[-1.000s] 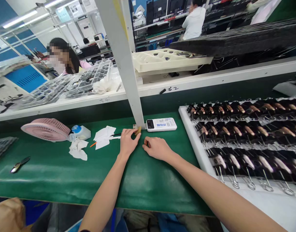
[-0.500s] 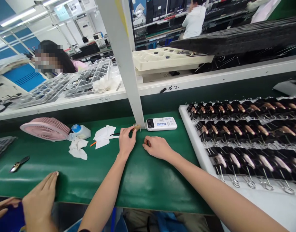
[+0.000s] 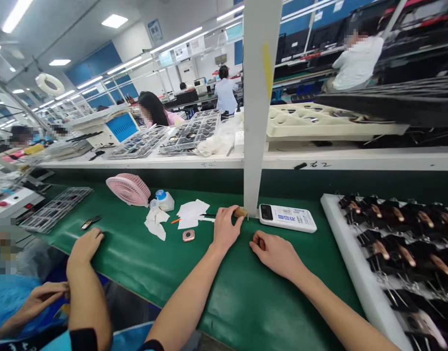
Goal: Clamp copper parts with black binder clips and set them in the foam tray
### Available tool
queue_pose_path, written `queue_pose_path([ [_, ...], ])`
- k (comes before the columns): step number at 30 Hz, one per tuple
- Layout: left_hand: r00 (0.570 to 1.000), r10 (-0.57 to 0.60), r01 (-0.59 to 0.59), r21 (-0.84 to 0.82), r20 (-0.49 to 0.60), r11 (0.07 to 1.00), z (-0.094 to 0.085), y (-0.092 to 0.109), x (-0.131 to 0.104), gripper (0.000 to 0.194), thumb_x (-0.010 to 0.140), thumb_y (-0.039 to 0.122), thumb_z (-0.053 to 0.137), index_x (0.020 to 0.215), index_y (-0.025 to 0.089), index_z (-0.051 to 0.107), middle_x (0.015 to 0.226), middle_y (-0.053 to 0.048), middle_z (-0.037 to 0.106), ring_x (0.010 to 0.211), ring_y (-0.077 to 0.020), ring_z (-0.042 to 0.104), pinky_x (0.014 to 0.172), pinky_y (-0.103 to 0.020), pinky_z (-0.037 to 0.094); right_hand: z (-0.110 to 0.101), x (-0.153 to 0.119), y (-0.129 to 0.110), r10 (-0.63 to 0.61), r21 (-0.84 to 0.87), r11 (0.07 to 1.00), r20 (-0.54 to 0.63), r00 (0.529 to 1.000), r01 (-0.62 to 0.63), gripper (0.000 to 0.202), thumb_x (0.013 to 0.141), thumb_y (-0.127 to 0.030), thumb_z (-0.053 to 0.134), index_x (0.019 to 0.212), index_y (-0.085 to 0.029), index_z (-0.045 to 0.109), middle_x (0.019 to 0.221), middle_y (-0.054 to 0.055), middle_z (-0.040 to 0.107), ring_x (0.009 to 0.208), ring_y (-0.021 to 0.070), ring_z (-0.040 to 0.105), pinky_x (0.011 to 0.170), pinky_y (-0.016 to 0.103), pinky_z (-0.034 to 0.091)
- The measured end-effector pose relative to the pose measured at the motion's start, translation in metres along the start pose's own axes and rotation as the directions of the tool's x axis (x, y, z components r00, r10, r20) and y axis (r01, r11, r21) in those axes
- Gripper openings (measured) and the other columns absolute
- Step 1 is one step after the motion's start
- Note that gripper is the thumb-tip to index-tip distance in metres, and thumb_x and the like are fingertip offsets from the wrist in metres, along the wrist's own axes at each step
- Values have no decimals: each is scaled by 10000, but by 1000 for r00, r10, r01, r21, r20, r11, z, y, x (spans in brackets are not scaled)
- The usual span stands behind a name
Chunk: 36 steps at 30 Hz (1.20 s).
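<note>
My left hand [image 3: 226, 227] is closed on a small tan piece [image 3: 240, 213] beside the foot of the white post [image 3: 253, 122]. Right of it, my right hand [image 3: 277, 251] rests curled over the green mat [image 3: 242, 292]; whether anything lies within its fingers is hidden. Behind that hand is a white power bank [image 3: 287, 218] with a dark display. White papers [image 3: 190, 210], an orange stick [image 3: 176, 221] and a small pink-gold watch-like part [image 3: 188, 236] lie left of my left hand.
On the left stand a pink fan [image 3: 128, 189] and a blue-capped bottle [image 3: 164, 200], near crumpled tissue [image 3: 156, 223]. A co-worker's hand [image 3: 85, 243] is by a dark metal part [image 3: 90, 222]. A white foam tray [image 3: 355, 258] of clipped parts occupies the right side. A shelf [image 3: 355, 158] runs behind.
The view has swung left and up, so the bench appears further right. The co-worker's hand has moved toward the dark metal part. The pink-gold part now shows on the mat. My hands keep similar poses.
</note>
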<state>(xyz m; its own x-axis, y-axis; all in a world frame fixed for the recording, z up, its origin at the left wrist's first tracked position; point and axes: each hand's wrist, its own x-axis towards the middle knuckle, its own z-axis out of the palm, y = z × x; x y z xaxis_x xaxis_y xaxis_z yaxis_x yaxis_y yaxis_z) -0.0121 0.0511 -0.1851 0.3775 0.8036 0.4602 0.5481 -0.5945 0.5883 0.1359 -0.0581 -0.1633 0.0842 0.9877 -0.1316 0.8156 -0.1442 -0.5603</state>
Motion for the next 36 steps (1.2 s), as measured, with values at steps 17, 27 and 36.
queue_pose_path([
  [17,999,25,-18,-234,25,972,-1,1,0,277,937,103,565,1153,239,671,1091,-64,667,1115,-225,588,1011,-410,522,7,-1,0,-18,-40,999,-39,999,17,155,985,-285,516,847,-232,561,739,-16,650,703,183,605,579,279,269],
  [27,985,107,-133,-204,-133,970,-2,-1,4,234,961,138,568,1124,229,708,1023,-66,707,1036,-221,619,927,-382,556,5,0,-1,-30,-33,999,-42,999,29,143,981,-279,528,859,-222,575,754,-10,664,717,182,608,587,283,257],
  [36,944,331,-331,-60,-7,942,-2,-8,-1,246,971,115,549,1165,189,681,1086,-84,706,1034,-230,628,949,-405,538,4,2,1,-53,-11,999,-77,996,52,115,947,-293,561,872,-219,609,791,-11,686,743,176,619,590,283,234],
])
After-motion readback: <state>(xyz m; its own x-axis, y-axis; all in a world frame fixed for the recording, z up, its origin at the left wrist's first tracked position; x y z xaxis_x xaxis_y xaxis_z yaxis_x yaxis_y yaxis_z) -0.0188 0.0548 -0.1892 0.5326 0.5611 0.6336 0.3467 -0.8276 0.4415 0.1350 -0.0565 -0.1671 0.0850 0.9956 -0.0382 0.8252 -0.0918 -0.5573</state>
